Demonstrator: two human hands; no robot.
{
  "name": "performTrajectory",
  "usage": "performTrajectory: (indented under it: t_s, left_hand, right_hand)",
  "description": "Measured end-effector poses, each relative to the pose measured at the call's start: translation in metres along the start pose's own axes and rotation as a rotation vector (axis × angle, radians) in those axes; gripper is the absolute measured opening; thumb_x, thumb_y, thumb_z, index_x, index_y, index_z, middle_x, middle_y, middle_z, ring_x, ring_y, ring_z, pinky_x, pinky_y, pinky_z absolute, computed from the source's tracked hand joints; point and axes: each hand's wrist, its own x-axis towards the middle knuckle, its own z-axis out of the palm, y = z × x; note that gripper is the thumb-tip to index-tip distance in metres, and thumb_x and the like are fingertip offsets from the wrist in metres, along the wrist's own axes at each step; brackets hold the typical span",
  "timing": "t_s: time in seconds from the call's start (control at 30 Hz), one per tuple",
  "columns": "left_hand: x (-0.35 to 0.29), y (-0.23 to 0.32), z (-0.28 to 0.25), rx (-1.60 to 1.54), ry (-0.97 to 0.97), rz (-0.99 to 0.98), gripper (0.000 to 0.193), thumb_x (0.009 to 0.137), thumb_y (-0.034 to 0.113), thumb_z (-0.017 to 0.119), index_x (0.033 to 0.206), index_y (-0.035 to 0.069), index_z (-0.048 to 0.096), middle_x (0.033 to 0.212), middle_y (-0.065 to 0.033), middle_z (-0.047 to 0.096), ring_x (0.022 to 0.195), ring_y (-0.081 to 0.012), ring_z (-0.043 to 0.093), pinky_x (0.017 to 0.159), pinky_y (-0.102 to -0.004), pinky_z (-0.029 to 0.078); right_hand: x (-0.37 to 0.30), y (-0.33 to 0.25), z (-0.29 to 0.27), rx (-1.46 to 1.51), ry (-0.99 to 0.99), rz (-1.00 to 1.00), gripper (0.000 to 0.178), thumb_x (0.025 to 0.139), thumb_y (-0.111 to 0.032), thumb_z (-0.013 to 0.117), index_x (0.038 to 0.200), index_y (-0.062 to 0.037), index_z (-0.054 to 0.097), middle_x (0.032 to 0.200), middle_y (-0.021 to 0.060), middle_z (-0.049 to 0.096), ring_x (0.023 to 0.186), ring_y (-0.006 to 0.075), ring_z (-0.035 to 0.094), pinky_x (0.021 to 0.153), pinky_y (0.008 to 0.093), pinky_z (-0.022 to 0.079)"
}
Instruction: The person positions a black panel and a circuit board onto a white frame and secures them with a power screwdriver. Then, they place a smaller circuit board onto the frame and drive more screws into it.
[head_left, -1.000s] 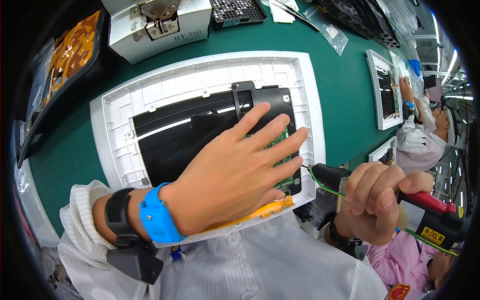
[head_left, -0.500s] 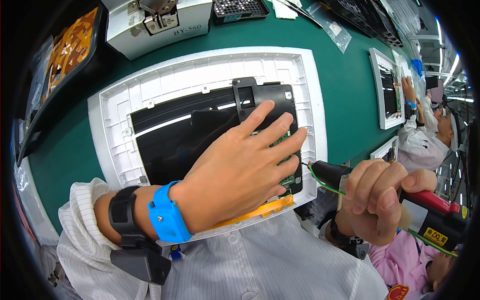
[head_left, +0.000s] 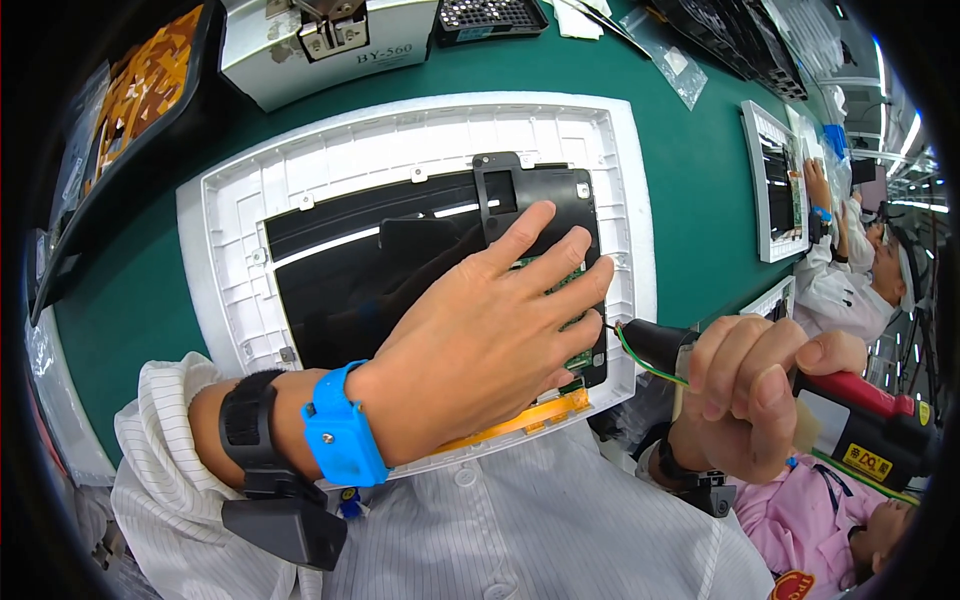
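My left hand [head_left: 490,320] lies with fingers spread over a black plastic bracket [head_left: 545,190] and the green circuit board [head_left: 582,358] beside it, hiding much of both. They sit on a glossy black display panel [head_left: 335,300] inside a white plastic frame [head_left: 235,240]. My right hand [head_left: 745,390] is wrapped round a black and red electric screwdriver [head_left: 655,345], held almost level. Its thin tip points left, at the bracket's right edge; whether it touches a screw I cannot tell. An orange strip [head_left: 540,412] runs along the frame's near side, partly under my left hand.
The frame rests on white foam [head_left: 640,200] on a green table [head_left: 690,180]. At the far left stands a black tray [head_left: 185,130] of orange pieces. Behind are a white machine [head_left: 330,65] and a screw tray [head_left: 490,18]. A co-worker handles another frame [head_left: 770,185] at right.
Both hands and the screwdriver hold nearly the same place. The tip has stayed by the bracket's right edge, and the whole view has shifted slightly.
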Motion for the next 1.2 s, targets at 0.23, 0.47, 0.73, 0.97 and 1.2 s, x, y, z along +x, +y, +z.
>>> performTrajectory:
  t_s: [0.23, 0.47, 0.73, 0.97, 1.2]
  left_hand:
    - [0.000, -0.001, -0.001, -0.004, 0.003, 0.012, 0.045, 0.084, 0.044, 0.076, 0.119, 0.015, 0.068, 0.145, -0.0062, 0.055, 0.140, -0.0298, 0.044, 0.123, -0.0534, 0.027]
    - [0.001, -0.003, -0.001, -0.024, 0.007, 0.019, 0.045, 0.085, 0.042, 0.076, 0.120, 0.016, 0.068, 0.143, -0.0062, 0.056, 0.139, -0.0294, 0.045, 0.123, -0.0528, 0.028]
    - [0.000, -0.003, -0.005, 0.008, 0.002, 0.033, 0.038, 0.093, 0.042, 0.068, 0.118, 0.013, 0.072, 0.141, -0.0068, 0.056, 0.138, -0.0268, 0.044, 0.124, -0.0497, 0.025]
    - [-0.014, -0.019, -0.024, -0.092, 0.126, 0.026, 0.049, 0.092, 0.044, 0.069, 0.131, 0.016, 0.064, 0.151, -0.0089, 0.049, 0.140, -0.0320, 0.043, 0.121, -0.0538, 0.028]
    - [-0.049, -0.057, -0.056, 0.073, 0.180, -0.232, 0.041, 0.098, 0.037, 0.064, 0.128, 0.009, 0.063, 0.142, -0.0146, 0.055, 0.136, -0.0357, 0.047, 0.118, -0.0537, 0.031]
  right_hand:
    - [0.001, -0.002, 0.004, -0.017, 0.018, 0.031, 0.024, 0.100, -0.004, 0.055, 0.109, -0.0091, 0.033, 0.070, 0.0070, 0.051, 0.047, 0.0158, 0.046, 0.046, 0.0323, 0.044]
    - [0.001, -0.001, 0.010, -0.010, 0.057, 0.043, 0.027, 0.101, -0.006, 0.056, 0.102, -0.0115, 0.029, 0.071, 0.0072, 0.051, 0.047, 0.0165, 0.047, 0.046, 0.0322, 0.044]
    - [-0.001, 0.003, 0.009, 0.012, 0.096, 0.009, 0.030, 0.099, -0.003, 0.058, 0.104, -0.0109, 0.030, 0.071, 0.0064, 0.051, 0.047, 0.0149, 0.047, 0.047, 0.0320, 0.044]
    - [0.008, 0.000, 0.010, 0.055, 0.029, 0.052, 0.031, 0.096, 0.003, 0.060, 0.110, -0.0084, 0.034, 0.070, 0.0061, 0.050, 0.046, 0.0152, 0.046, 0.046, 0.0326, 0.044]
    - [0.075, -0.016, 0.018, 0.127, -0.141, -0.277, 0.025, 0.100, -0.003, 0.054, 0.119, -0.0094, 0.041, 0.072, 0.0029, 0.048, 0.054, 0.0141, 0.050, 0.053, 0.0327, 0.046]
